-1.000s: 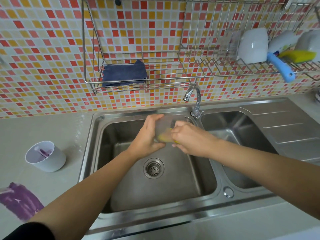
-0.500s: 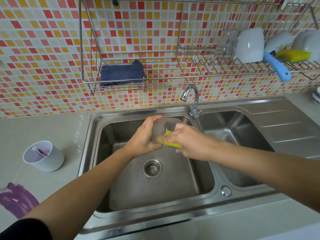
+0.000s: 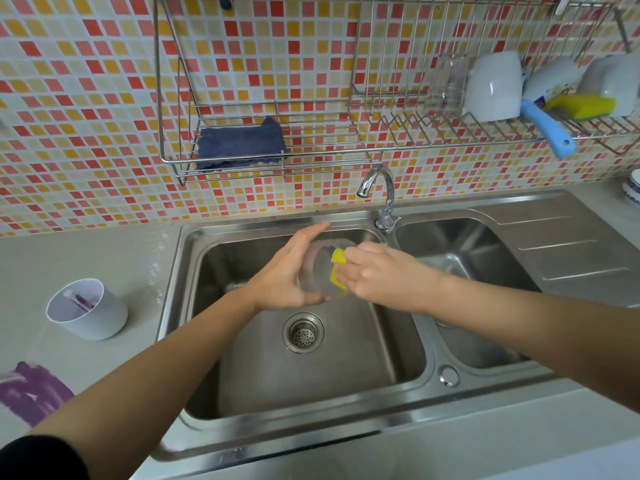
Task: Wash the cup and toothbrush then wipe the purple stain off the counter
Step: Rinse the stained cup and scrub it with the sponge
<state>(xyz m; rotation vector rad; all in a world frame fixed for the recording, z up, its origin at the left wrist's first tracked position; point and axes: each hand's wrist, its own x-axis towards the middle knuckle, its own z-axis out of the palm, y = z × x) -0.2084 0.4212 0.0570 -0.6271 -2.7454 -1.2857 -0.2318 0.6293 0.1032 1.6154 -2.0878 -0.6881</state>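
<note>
Over the left sink basin [image 3: 242,358], my left hand [image 3: 285,271] grips a clear frosted cup [image 3: 317,268] tipped on its side, mouth toward the right. My right hand [image 3: 377,271] holds a yellow sponge [image 3: 337,268] and presses it into the cup's mouth. On the counter to the left stands a white holder cup [image 3: 93,315] with a purple toothbrush [image 3: 83,301] inside. A purple stain [image 3: 33,393] marks the counter at the lower left edge.
The tap [image 3: 379,192] rises behind the divider, no water visible. A blue cloth [image 3: 240,143] lies in the wall rack [image 3: 166,98]. The right rack holds white mugs [image 3: 493,86], a blue-handled brush [image 3: 547,129] and another sponge [image 3: 583,106]. Right basin [image 3: 485,341] and drainboard [image 3: 571,251] adjoin.
The cup has turned in my left hand so its mouth faces right, and my right hand has pushed the sponge further into it. Both hands sit slightly higher over the basin.
</note>
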